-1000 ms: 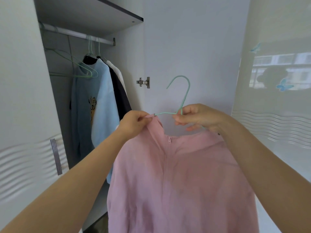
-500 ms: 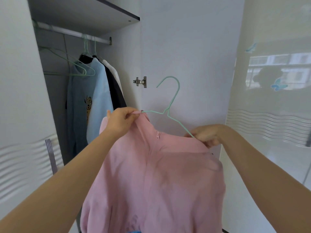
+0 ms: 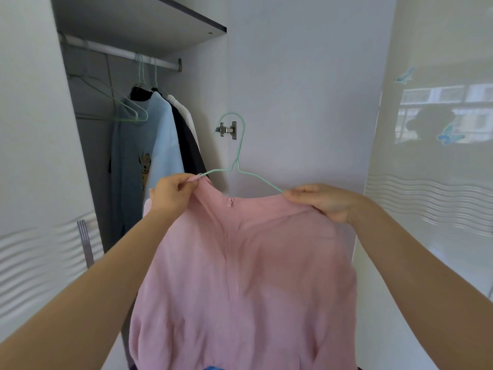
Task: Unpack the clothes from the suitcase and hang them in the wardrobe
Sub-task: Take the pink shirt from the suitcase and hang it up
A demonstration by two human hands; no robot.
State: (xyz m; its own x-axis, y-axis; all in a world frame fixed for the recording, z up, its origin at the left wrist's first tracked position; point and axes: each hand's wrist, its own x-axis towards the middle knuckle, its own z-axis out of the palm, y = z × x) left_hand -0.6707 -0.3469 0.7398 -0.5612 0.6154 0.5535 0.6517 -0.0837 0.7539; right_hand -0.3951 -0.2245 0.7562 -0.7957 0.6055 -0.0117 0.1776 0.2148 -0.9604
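Note:
A pink garment [image 3: 248, 279] hangs in front of me on a mint-green wire hanger [image 3: 241, 145], hook pointing up. My left hand [image 3: 173, 189] pinches the pink fabric at the hanger's left end. My right hand [image 3: 322, 201] grips the garment's right shoulder over the hanger's other arm. The open wardrobe [image 3: 138, 25] is at upper left, with a white rail [image 3: 117, 52] under its shelf. The suitcase is out of view.
On the rail hang a light blue top [image 3: 149, 156], a dark garment [image 3: 189, 148], a white one [image 3: 186, 113] and an empty green hanger [image 3: 114, 102]. A door hinge [image 3: 228, 130] sits on the white panel ahead. A glossy door [image 3: 437, 156] stands at right, another door with a handle [image 3: 85, 243] at left.
The hanger's hook has turned more upright and the garment sits more squarely across the hanger. My right hand slid out from the hanger's neck to the right shoulder. My left hand kept its pinch.

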